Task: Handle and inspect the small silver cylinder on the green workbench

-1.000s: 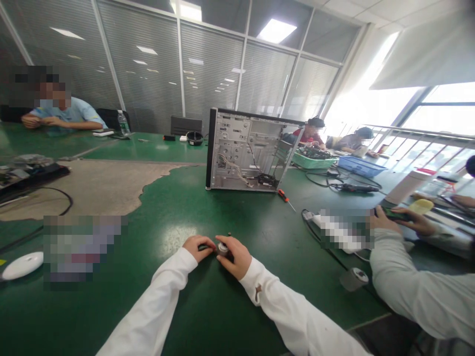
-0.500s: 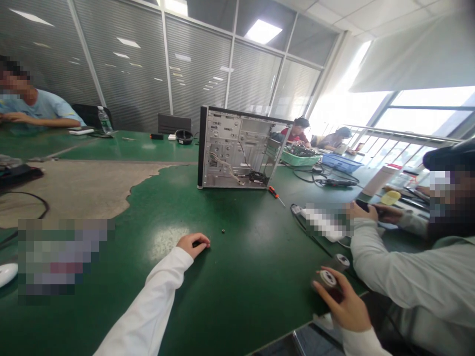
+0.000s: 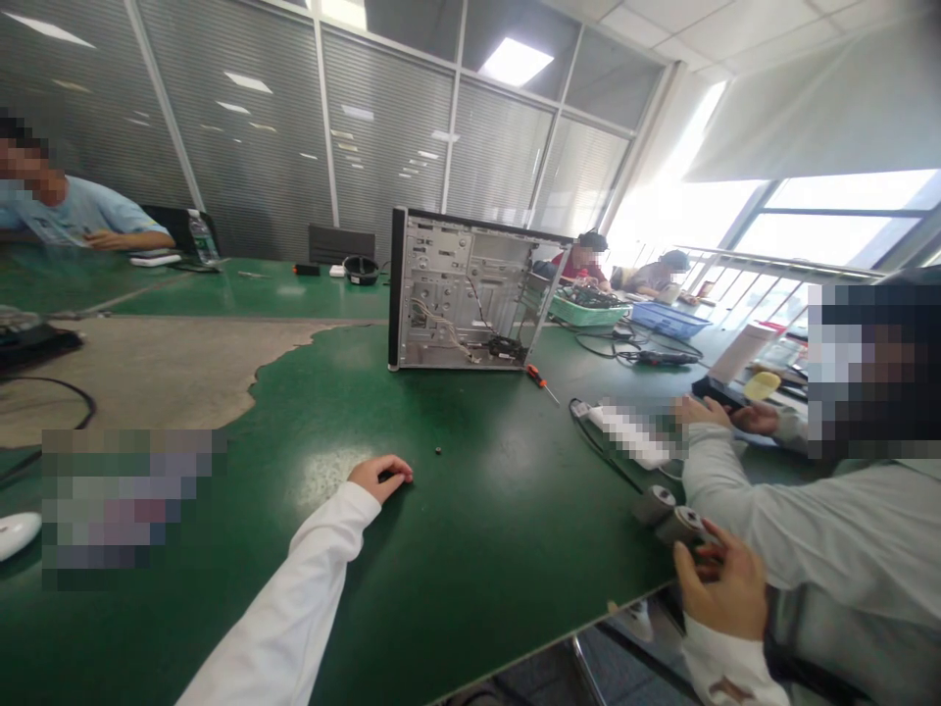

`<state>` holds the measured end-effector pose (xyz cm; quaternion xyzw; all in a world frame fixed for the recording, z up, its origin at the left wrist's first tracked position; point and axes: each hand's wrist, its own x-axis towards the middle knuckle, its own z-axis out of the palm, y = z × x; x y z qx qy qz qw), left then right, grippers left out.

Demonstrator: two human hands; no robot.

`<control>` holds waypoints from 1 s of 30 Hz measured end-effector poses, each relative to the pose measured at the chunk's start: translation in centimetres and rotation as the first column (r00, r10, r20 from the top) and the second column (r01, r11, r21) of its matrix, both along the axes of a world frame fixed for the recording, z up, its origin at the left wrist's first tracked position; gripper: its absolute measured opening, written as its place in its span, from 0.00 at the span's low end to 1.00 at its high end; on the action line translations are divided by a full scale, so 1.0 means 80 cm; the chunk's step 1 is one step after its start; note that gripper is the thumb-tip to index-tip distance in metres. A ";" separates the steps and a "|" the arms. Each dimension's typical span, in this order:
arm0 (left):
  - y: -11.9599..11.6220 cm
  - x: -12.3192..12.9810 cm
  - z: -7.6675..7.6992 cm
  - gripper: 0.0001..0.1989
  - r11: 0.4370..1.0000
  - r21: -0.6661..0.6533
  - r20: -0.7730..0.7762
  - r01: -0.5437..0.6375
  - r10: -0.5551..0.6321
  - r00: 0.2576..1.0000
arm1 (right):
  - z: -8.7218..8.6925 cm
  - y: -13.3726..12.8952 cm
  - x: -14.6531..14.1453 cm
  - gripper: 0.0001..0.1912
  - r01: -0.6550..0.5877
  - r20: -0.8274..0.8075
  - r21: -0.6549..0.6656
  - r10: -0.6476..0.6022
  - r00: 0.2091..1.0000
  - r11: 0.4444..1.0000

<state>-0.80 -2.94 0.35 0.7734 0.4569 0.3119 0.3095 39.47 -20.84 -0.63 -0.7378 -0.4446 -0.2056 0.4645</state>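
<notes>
My left hand (image 3: 380,477) rests on the green table (image 3: 470,608), fingers curled in towards the thumb; anything inside them is hidden. Just right of it lies a tiny dark piece (image 3: 438,451), apart from the fingers. At the right table edge, my right hand (image 3: 724,583) has its thumb and fingers apart beside a short grey cylinder with a pale top (image 3: 685,527). Whether the fingertips touch it I cannot tell. A second, similar cylinder (image 3: 656,502) stands close against it on the far side.
An open computer case (image 3: 470,284) stands upright ahead, with an orange-handled screwdriver (image 3: 540,380) at its corner. A blurred white power strip (image 3: 632,436) lies to the right. Close by sits a co-worker (image 3: 779,529) in a pale sleeve. Farther back are green (image 3: 592,311) and blue baskets (image 3: 668,322).
My right hand has moved right and loosened; it was around a cylinder, and the two cylinders now stand side by side. My left hand has stayed in place. The view has shifted slightly.
</notes>
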 end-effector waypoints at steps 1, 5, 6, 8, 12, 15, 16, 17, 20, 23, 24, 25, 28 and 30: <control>0.000 0.000 0.001 0.07 1.000 -0.004 -0.010 0.001 -0.001 1.000 | 0.004 0.002 -0.012 0.24 -0.022 0.065 0.016 0.021 0.998 1.000; 0.001 0.001 0.001 0.07 1.000 -0.009 -0.017 -0.013 0.013 1.000 | 0.020 0.034 -0.077 0.16 -0.421 0.163 -0.176 0.448 0.879 0.890; 0.001 0.001 0.001 0.07 1.000 -0.010 -0.017 -0.016 0.016 1.000 | 0.022 0.047 -0.097 0.16 -0.508 0.168 -0.286 0.564 0.809 0.813; 0.001 0.000 0.002 0.07 1.000 -0.017 -0.024 -0.010 0.010 1.000 | 0.025 0.077 -0.139 0.20 -0.604 0.155 -0.460 0.728 0.667 0.651; 0.000 -0.001 0.004 0.08 0.999 -0.029 -0.030 0.017 -0.018 0.999 | 0.021 0.141 -0.214 0.25 -0.617 0.143 -0.601 0.828 0.542 0.508; -0.001 -0.002 0.006 0.08 1.000 -0.023 -0.040 0.014 -0.014 0.999 | 0.015 0.184 -0.250 0.26 -0.615 0.191 -0.598 0.837 0.513 0.514; -0.001 -0.002 0.006 0.08 1.000 -0.020 -0.045 0.010 -0.011 0.999 | 0.013 0.196 -0.258 0.25 -0.622 0.203 -0.593 0.842 0.500 0.512; -0.001 -0.002 0.006 0.08 1.000 -0.016 -0.050 0.007 -0.007 0.999 | 0.012 0.205 -0.264 0.22 -0.629 0.214 -0.589 0.848 0.484 0.507; 0.000 -0.002 0.004 0.08 1.000 -0.003 -0.055 0.001 -0.001 0.999 | 0.012 0.215 -0.271 0.16 -0.643 0.228 -0.588 0.864 0.449 0.490; 0.001 -0.003 0.001 0.07 1.000 0.003 -0.052 -0.001 0.001 0.999 | 0.021 0.196 -0.251 0.14 -0.634 0.247 -0.603 0.869 0.429 0.485; 0.002 -0.003 0.000 0.07 1.000 0.006 -0.051 -0.008 0.008 0.999 | 0.026 0.184 -0.236 0.14 -0.614 0.269 -0.612 0.862 0.431 0.498; 0.002 -0.003 -0.001 0.07 1.000 0.010 -0.050 -0.017 0.017 0.999 | 0.032 0.169 -0.215 0.13 -0.583 0.295 -0.618 0.843 0.450 0.527; 0.004 -0.002 -0.004 0.07 0.999 0.021 -0.060 -0.029 0.030 0.998 | 0.046 0.119 -0.129 0.11 -0.433 0.386 -0.496 0.637 0.667 0.753; 0.006 -0.002 -0.006 0.07 0.999 0.020 -0.070 -0.024 0.026 0.997 | 0.051 0.083 -0.063 0.12 -0.230 0.434 -0.337 0.368 0.823 0.913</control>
